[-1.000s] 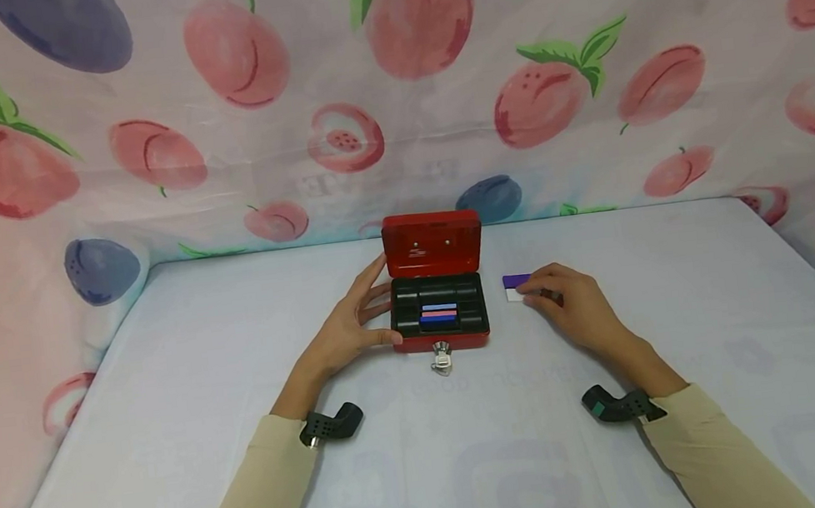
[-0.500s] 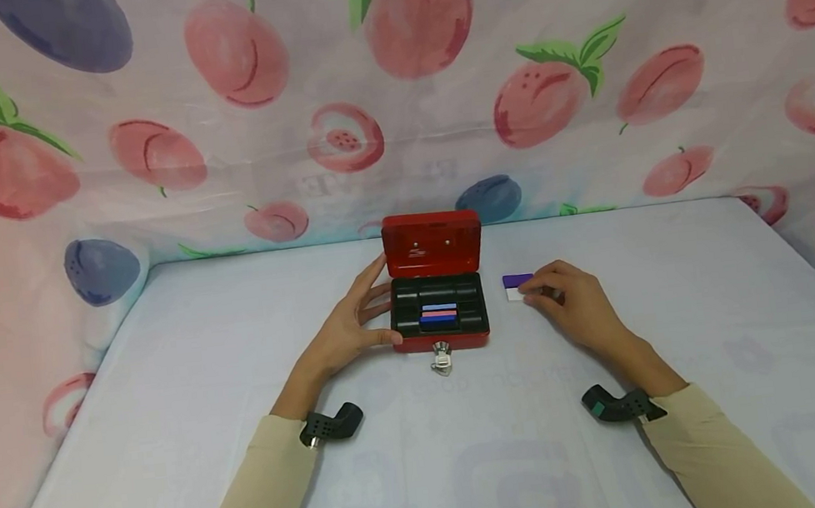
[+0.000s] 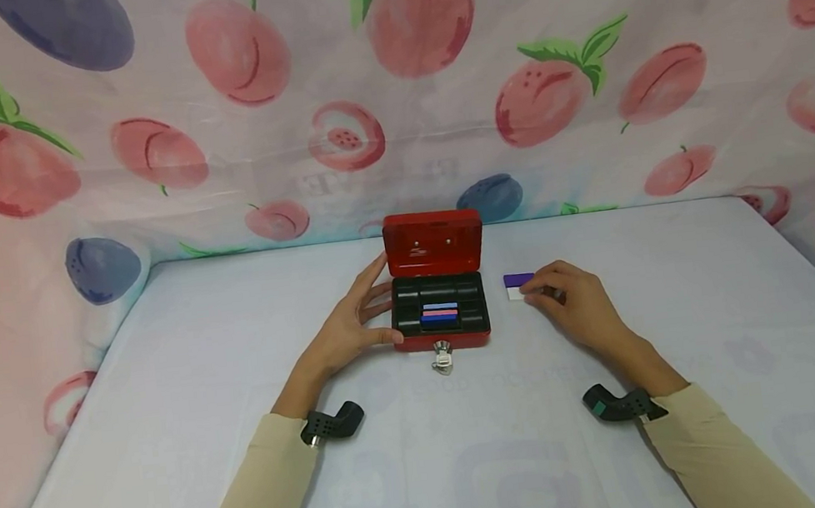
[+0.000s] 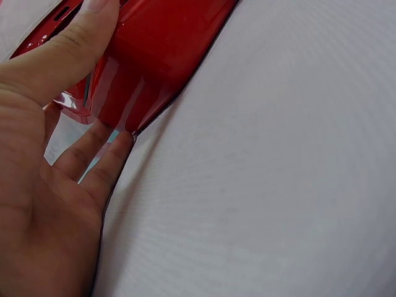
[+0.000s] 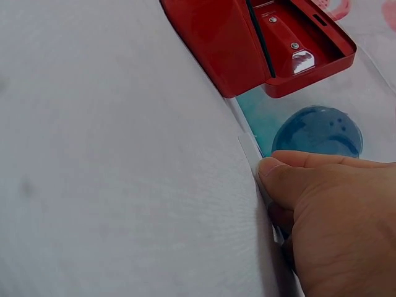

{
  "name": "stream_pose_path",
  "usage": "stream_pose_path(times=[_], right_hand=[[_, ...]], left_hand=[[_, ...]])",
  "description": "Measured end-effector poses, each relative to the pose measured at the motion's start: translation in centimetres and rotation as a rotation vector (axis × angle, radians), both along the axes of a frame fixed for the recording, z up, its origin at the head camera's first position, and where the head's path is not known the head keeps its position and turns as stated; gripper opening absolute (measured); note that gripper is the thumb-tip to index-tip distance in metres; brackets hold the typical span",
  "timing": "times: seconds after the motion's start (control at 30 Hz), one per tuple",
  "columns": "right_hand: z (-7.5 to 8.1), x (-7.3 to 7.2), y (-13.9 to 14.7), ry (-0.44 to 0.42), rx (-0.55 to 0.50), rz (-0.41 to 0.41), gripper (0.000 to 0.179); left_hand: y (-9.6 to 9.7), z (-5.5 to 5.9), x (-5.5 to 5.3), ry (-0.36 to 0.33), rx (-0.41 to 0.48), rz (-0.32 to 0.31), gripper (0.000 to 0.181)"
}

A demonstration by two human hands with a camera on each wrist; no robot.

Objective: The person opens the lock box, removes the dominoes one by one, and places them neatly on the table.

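Observation:
A red cash box (image 3: 444, 342) stands with its lid (image 3: 433, 244) raised. Its black tray (image 3: 406, 304) holds several flat strips (image 3: 440, 312), light blue, pink and dark blue. My left hand (image 3: 344, 328) steadies the box's left side, thumb at the front corner and fingers extended along the side toward the lid. In the left wrist view the thumb (image 4: 71, 52) crosses the red edge. Right of the box lies a flat purple and white card (image 3: 514, 294); my right hand (image 3: 571, 302) pinches its right part between thumb and index finger, which cover that end.
A silver lock with keys (image 3: 442, 357) hangs at the box's front. White cloth (image 3: 430, 452) covers the table, and a fruit-patterned curtain (image 3: 437, 116) rises behind its far edge. Black wrist cameras (image 3: 332, 423) sit on both wrists.
The right hand's fingers have shifted very slightly to the right along the card, showing a little more of its purple part. The left hand and cash box have stayed put.

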State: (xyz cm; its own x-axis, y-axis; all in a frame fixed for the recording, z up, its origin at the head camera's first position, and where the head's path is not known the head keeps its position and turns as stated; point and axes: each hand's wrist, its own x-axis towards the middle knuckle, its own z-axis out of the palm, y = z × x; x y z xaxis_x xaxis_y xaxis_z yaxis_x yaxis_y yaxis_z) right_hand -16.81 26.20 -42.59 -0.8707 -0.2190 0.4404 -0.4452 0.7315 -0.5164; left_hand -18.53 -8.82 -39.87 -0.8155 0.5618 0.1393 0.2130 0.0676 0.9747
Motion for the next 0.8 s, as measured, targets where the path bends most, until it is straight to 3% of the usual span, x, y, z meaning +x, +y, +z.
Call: stream_pose_path(times=[0.8], right_hand=[[-0.14, -0.11, 0.05, 0.018, -0.009, 0.001, 0.013]], left_hand=[[0.02, 0.1, 0.06, -0.001, -0.019, 0.01, 0.104]])
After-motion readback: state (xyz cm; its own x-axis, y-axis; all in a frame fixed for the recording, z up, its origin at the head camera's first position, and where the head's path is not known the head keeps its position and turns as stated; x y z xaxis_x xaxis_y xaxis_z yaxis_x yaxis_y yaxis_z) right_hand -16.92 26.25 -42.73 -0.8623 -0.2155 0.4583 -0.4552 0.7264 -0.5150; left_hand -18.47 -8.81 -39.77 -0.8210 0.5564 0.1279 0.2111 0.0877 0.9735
